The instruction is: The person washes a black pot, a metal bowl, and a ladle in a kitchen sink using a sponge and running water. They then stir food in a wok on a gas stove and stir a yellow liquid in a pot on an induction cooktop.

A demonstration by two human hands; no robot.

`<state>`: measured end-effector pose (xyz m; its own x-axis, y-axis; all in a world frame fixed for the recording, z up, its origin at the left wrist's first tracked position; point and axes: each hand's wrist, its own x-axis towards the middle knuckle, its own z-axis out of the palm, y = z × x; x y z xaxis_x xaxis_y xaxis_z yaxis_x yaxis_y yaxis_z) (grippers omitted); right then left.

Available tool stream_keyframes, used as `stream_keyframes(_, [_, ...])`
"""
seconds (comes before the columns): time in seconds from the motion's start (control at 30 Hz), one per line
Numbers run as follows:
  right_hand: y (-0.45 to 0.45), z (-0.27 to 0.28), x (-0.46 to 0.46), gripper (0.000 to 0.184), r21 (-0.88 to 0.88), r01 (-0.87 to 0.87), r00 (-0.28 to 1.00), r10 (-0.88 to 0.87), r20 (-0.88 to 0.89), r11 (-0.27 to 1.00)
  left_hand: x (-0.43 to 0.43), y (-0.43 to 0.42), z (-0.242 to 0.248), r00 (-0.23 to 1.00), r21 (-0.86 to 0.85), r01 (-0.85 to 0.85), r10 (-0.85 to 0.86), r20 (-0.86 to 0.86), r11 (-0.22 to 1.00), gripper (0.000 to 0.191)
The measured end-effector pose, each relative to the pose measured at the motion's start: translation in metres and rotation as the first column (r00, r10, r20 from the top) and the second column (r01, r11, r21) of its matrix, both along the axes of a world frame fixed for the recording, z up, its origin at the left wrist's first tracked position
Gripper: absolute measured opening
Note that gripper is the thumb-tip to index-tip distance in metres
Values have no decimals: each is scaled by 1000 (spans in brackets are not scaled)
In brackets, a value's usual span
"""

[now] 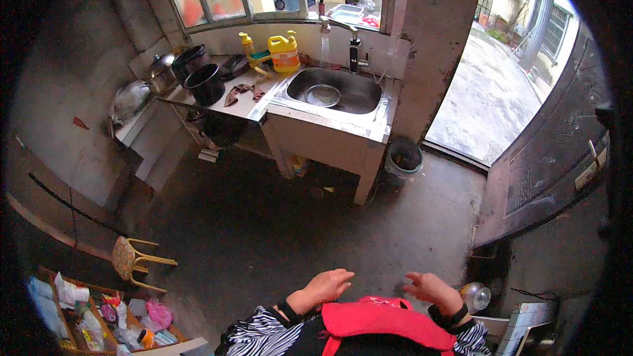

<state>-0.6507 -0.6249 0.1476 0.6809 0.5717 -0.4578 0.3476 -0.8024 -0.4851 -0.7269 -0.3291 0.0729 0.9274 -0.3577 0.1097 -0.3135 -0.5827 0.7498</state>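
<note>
My left hand (pixel 329 284) is held out in front of the red apron (pixel 385 321), its fingers slightly bent and apart, with nothing in it. To its right, my right hand (pixel 430 288) is raised over the floor, also holding nothing. Well ahead, a stainless steel sink (pixel 341 76) has a round metal strainer or bowl (pixel 322 95) in it. Water runs from the faucet (pixel 341 27). Left of the sink stand a yellow detergent jug (pixel 284 53), a yellow pump bottle (pixel 247 47), a brown cloth (pixel 242 93) and a black pot (pixel 204 85).
A trash bin (pixel 404 158) stands between the sink counter and the open doorway (pixel 484 94). On the left are a small stool (pixel 131 259) and a shelf (pixel 106 326) with plastic bags. A large clear bottle (pixel 475 297) is near my right hand. The metal door (pixel 539 178) stands at right.
</note>
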Motion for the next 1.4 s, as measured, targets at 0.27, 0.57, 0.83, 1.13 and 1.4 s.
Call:
stream_keyframes(0.27, [110, 17, 192, 33, 13, 33, 999, -33, -32, 999, 158, 105, 12, 995, 11, -100, 100, 4, 995, 29])
stream_keyframes(0.57, [254, 30, 448, 41, 244, -25, 996, 4, 87, 969, 384, 222, 38, 838, -197, -530, 474, -269, 825, 33])
stream_keyframes(0.83, [390, 3, 621, 45, 294, 226, 955, -152, -254, 929, 574, 329, 11, 689, -433, -698, 369, -624, 571, 55])
stream_keyframes(1.13, [500, -137, 732, 45, 158, -96, 995, 93, 26, 983, 764, 388, -97, 295, -11, -858, 475, -829, 514, 65])
stream_keyframes(1.4, [520, -208, 737, 62, -324, -295, 930, 348, 118, 899, 780, 373, -173, 34, 11, -881, 85, -996, 474, 30])
